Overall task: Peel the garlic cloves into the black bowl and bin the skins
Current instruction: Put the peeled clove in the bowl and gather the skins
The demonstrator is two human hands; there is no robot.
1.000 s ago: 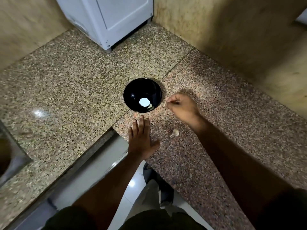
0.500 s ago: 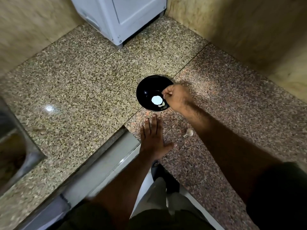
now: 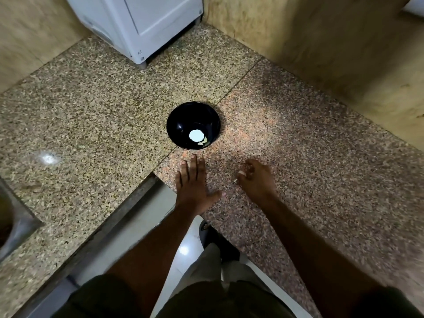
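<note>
Now one black bowl (image 3: 193,125) holds two peeled cloves (image 3: 203,142); left hand (image 3: 193,187) lies flat, fingers straight. Right hand (image 3: 257,179) — earlier over the bowl — curls onto one unpeeled clove (image 3: 235,180) on the counter (image 3: 298,145).

The right hand (image 3: 255,177) covers most of a garlic clove (image 3: 235,181). The sink (image 3: 13,223) is cut off at the counter's left edge.

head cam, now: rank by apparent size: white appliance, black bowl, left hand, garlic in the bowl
1. White appliance, largest, though cut off by the frame's top edge.
2. and 3. Black bowl and left hand look about alike; the hand sits nearer the camera, so I won't rank them.
4. Garlic in the bowl, smallest by far.
</note>
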